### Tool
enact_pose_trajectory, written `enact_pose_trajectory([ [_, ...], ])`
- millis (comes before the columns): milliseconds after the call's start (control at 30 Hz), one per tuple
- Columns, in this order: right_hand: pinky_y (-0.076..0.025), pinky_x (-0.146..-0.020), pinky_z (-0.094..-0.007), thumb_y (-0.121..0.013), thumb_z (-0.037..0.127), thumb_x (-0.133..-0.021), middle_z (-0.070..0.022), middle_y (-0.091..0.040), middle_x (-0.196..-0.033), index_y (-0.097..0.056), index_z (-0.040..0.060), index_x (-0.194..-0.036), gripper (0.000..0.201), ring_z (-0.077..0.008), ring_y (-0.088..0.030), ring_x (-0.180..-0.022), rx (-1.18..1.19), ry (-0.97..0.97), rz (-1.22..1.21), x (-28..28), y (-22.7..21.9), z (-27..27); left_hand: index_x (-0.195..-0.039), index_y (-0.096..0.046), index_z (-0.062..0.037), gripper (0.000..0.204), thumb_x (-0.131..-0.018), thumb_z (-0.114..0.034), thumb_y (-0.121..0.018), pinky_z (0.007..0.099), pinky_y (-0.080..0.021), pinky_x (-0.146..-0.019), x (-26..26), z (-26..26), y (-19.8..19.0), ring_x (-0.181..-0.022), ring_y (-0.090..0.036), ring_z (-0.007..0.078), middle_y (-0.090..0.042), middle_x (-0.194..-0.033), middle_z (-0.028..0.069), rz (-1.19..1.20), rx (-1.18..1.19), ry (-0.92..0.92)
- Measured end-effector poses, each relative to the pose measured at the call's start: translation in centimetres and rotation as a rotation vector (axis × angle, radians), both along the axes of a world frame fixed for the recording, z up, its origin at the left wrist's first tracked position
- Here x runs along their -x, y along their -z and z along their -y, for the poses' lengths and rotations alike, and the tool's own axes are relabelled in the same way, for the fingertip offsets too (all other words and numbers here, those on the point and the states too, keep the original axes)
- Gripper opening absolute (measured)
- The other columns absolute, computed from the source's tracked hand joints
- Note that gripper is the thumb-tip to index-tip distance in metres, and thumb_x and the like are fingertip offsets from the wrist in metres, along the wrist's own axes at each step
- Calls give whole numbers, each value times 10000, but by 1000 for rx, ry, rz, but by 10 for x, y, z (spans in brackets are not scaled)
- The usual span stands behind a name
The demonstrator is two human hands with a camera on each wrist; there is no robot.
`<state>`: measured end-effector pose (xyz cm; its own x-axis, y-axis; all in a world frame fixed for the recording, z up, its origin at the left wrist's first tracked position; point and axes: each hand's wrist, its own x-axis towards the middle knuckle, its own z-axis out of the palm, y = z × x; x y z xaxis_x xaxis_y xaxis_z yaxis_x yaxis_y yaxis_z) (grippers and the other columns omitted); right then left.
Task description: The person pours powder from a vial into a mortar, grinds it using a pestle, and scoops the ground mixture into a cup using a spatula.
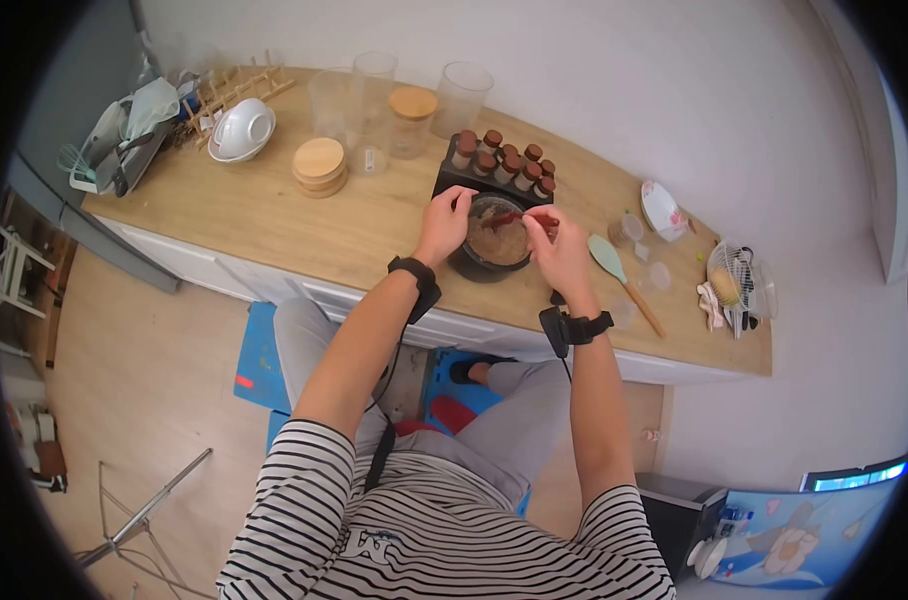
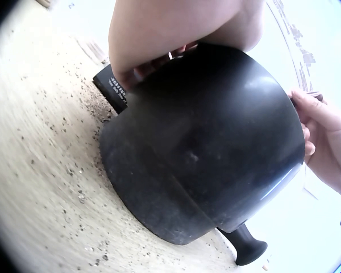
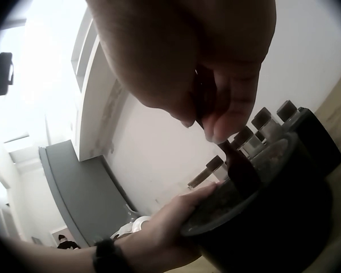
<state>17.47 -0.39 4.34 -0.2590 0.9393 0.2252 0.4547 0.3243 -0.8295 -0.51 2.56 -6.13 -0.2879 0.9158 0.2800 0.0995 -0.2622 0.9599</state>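
A black mortar (image 1: 490, 268) stands on the counter near its front edge, with coarse brown ground matter (image 1: 499, 243) inside. My left hand (image 1: 444, 225) grips the mortar's rim on the left side. In my right hand (image 1: 562, 250) is a dark red spoon (image 3: 241, 170), pinched by its handle, its head down inside the mortar. Part of the spoon's handle is hidden by the fingers. Beside the mortar's base lies a black pestle (image 2: 247, 244). Brown crumbs (image 2: 79, 170) are scattered on the counter next to the mortar.
Directly behind the mortar stands a black rack (image 1: 459, 170) of brown-capped spice jars (image 1: 509, 162). To the right lie a green-headed spatula (image 1: 607, 257), a white dish (image 1: 662, 210) and a wire basket (image 1: 734, 275). Glass containers (image 1: 374, 120) and white bowls (image 1: 244, 130) occupy the back left.
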Motion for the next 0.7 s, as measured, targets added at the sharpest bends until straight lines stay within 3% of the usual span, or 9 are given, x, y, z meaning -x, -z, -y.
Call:
enact_pose_trajectory([
  [100, -475, -517, -236, -608, 120, -939, -33, -611, -704, -631, -17, -974, 144, -86, -574, -563, -58, -10, -124, 2, 2, -6, -1024, -665, -9, 245, -982, -182, -498, 299, -476, -742, -1, 1, 1, -788, -611, 185, -672, -843, 109, -4, 15, 10],
  [167, -484, -526, -235, -605, 115, -940, -33, -611, -709, -630, -20, -983, 144, -86, -577, -571, 20, -15, -61, -4, -1, -8, -1029, -666, -17, 246, -971, -189, -500, 317, -482, -734, -1, -1, 3, -765, -622, 220, -665, -818, 124, 0, -5, 2],
  [233, -492, -536, -234, -602, 110, -941, -33, -610, -713, -629, -22, -991, 145, -87, -579, -578, 98, -28, 5, -5, -2, -12, -1031, -665, -16, 246, -970, -193, -505, 315, -482, -733, -1, -2, 4, -768, -624, 213, -663, -816, 121, 12, -9, 4],
  [333, -471, -523, -236, -617, 102, -927, -43, -613, -721, -622, -13, -990, 131, -92, -585, -586, 0, -21, -203, -5, 1, -14, -1031, -665, -16, 245, -969, -191, -506, 317, -483, -734, -2, -2, 5, -771, -626, 214, -666, -825, 125, 22, -17, 0],
  [400, -468, -517, -229, -611, 109, -932, -40, -609, -714, -621, -16, -999, 142, -96, -582, -582, 83, -77, 27, -7, 0, -16, -1024, -665, -11, 244, -980, -186, -501, 304, -480, -753, -2, 1, 2, -804, -624, 190, -678, -857, 116, 17, 11, 13],
  [500, -469, -520, -233, -608, 113, -934, -35, -605, -688, -620, -24, -999, 152, -97, -575, -564, 24, -33, -136, -5, -2, -13, -1020, -664, -6, 246, -991, -183, -496, 290, -477, -771, 1, 2, -2, -834, -619, 163, -690, -889, 106, 6, 36, 24],
  [633, -473, -533, -232, -601, 111, -937, -42, -609, -692, -617, -27, -1004, 155, -95, -575, -566, 102, -32, -3, -18, -6, -17, -1027, -662, -8, 245, -990, -187, -498, 285, -470, -758, 0, 1, 0, -815, -598, 148, -679, -867, 96, 6, 30, 22],
  [700, -473, -534, -233, -598, 109, -937, -49, -609, -690, -619, -27, -1003, 152, -96, -576, -567, 73, -51, -183, -22, -2, -19, -1027, -663, -9, 245, -990, -186, -498, 282, -467, -752, 1, -2, 0, -806, -590, 143, -672, -855, 89, 13, 47, 31],
])
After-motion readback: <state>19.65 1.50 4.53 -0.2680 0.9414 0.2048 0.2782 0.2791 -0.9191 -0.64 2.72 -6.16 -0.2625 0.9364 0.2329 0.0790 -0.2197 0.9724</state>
